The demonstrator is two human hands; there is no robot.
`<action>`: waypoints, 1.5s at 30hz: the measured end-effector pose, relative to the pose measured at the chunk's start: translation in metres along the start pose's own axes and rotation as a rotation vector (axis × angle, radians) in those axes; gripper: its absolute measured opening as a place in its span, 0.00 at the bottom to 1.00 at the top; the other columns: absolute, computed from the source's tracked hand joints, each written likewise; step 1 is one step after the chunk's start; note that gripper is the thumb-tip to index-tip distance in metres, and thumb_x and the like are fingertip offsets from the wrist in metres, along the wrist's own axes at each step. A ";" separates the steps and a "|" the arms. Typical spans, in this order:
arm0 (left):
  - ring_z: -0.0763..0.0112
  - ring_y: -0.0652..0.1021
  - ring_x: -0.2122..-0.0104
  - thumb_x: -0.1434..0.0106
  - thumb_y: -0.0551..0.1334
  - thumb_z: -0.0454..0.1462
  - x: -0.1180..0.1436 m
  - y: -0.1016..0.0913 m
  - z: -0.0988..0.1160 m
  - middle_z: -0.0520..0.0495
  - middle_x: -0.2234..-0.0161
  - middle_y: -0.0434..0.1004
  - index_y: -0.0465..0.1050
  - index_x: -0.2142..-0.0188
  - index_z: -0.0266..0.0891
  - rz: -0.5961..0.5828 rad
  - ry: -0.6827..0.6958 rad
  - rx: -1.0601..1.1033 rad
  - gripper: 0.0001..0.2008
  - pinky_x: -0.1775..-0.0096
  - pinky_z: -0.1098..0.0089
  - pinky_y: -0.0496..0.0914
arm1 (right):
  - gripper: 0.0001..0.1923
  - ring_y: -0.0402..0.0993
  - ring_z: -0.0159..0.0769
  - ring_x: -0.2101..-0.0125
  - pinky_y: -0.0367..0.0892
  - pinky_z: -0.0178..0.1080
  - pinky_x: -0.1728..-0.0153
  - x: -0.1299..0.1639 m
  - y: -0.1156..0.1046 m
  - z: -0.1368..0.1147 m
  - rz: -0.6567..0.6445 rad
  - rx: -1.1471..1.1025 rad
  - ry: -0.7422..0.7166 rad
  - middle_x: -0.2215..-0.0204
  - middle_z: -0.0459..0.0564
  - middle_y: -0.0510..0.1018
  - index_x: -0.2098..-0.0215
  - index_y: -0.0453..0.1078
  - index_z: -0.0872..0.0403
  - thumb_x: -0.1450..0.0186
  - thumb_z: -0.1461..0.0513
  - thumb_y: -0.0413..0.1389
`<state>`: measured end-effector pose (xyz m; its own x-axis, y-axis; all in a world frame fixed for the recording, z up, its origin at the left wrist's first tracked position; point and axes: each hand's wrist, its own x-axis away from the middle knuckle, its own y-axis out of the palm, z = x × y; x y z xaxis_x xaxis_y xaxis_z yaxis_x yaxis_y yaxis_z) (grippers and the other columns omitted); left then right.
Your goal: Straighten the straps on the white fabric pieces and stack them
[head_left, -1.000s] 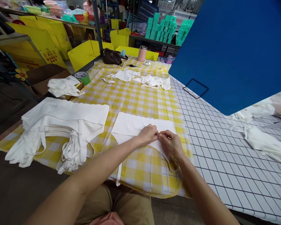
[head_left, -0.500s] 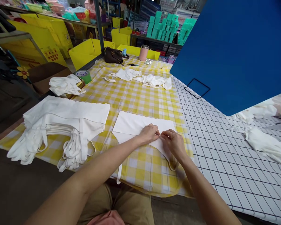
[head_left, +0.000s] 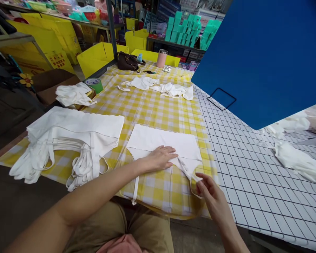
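Folded white cloth bag (head_left: 164, 142) flat under spread fingers of left hand (head_left: 160, 158), its limp strap (head_left: 193, 181) pinched in right hand (head_left: 210, 191) fingers; soft, light, probably best gripped at strap or hem.

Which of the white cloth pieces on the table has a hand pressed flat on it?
The single flat piece near the table edge, under the left hand. The stacked pile beside it and the crumpled pieces farther back go untouched.
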<state>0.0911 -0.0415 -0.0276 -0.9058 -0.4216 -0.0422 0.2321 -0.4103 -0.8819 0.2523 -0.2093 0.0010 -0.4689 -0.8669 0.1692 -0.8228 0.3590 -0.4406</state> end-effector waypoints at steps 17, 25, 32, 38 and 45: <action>0.63 0.47 0.37 0.34 0.49 0.42 0.101 -0.021 -0.027 0.46 0.36 0.44 0.47 0.38 0.42 -0.009 -0.365 -0.099 0.27 0.39 0.58 0.45 | 0.14 0.74 0.40 0.66 0.70 0.38 0.68 0.096 0.078 0.025 -0.528 0.142 -0.169 0.65 0.53 0.78 0.61 0.74 0.50 0.38 0.54 0.50; 0.61 0.40 0.36 0.34 0.48 0.47 0.103 -0.018 -0.024 0.43 0.35 0.35 0.44 0.37 0.40 -0.091 -0.366 -0.113 0.30 0.39 0.56 0.39 | 0.16 0.71 0.39 0.58 0.65 0.39 0.57 0.107 0.164 0.019 -0.500 -0.174 -0.061 0.59 0.53 0.74 0.73 0.71 0.53 0.40 0.50 0.52; 0.60 0.40 0.36 0.35 0.48 0.47 0.103 -0.012 -0.029 0.45 0.35 0.35 0.45 0.37 0.43 -0.039 -0.354 -0.096 0.29 0.39 0.54 0.40 | 0.14 0.71 0.34 0.68 0.65 0.36 0.65 0.132 0.119 -0.002 -0.586 -0.096 -0.460 0.73 0.49 0.73 0.78 0.61 0.53 0.35 0.60 0.46; 0.60 0.40 0.36 0.34 0.48 0.47 0.104 -0.011 -0.029 0.44 0.35 0.35 0.45 0.37 0.42 -0.030 -0.347 -0.081 0.29 0.39 0.53 0.40 | 0.11 0.66 0.30 0.79 0.67 0.34 0.76 0.130 0.123 0.014 -0.412 -0.403 0.074 0.75 0.42 0.66 0.67 0.61 0.50 0.40 0.52 0.54; 0.61 0.40 0.36 0.34 0.47 0.47 0.103 -0.003 -0.035 0.45 0.35 0.34 0.44 0.37 0.43 0.000 -0.321 -0.089 0.28 0.39 0.53 0.40 | 0.24 0.73 0.43 0.61 0.70 0.39 0.70 0.103 0.159 0.019 -0.326 -0.196 0.180 0.58 0.55 0.73 0.53 0.66 0.50 0.42 0.47 0.53</action>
<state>-0.0155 -0.0551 -0.0456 -0.7449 -0.6603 0.0954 0.1875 -0.3444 -0.9199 0.0790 -0.2484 -0.0681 -0.2086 -0.8778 0.4312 -0.9747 0.1503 -0.1656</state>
